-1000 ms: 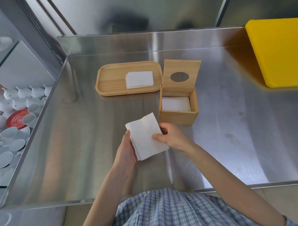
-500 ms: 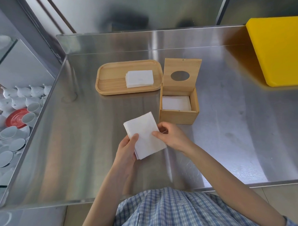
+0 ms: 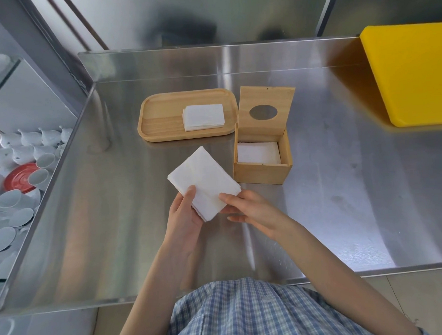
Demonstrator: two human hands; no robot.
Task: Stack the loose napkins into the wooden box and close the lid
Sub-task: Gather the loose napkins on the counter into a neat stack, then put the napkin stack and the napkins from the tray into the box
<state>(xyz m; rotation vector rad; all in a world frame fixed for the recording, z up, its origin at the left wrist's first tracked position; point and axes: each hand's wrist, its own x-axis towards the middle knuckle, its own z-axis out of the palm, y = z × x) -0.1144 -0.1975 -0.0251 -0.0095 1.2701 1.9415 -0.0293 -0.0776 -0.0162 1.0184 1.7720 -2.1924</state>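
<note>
1. View from above: a steel counter (image 3: pixel 116 221), w/ a person's two bare forearms reaching in from the bottom edge.
2. Left hand (image 3: pixel 184 216) grips the near-left corner of a bundle (image 3: pixel 203 180) of white napkins, thumb on top, fingers under. Right hand (image 3: pixel 251 211) pinches the bundle's near-right edge; its other fingers are loosely curled.
3. Change vs. a second ago: the bundle has turned in the hands. It now points its far corner away from the person and sits a bit further left and up, approx. squared (edges look fairly flush, though a few sheets peek out at the bottom).
4. The box (image 3: pixel 261 172) stands just right of the bundle, not touching. Its lid (image 3: pixel 265 110) is upright, oval slot showing. Napkins already lie inside (image 3: pixel 258 153).
5. Behind, a tray (image 3: pixel 160 119) holds another stack (image 3: pixel 203 117) of napkins, just left of the box.
6. My read: tidying is about done, so the next step is likely lowering this bundle in. The tray stack remains, and the lid is not yet shut.
</note>
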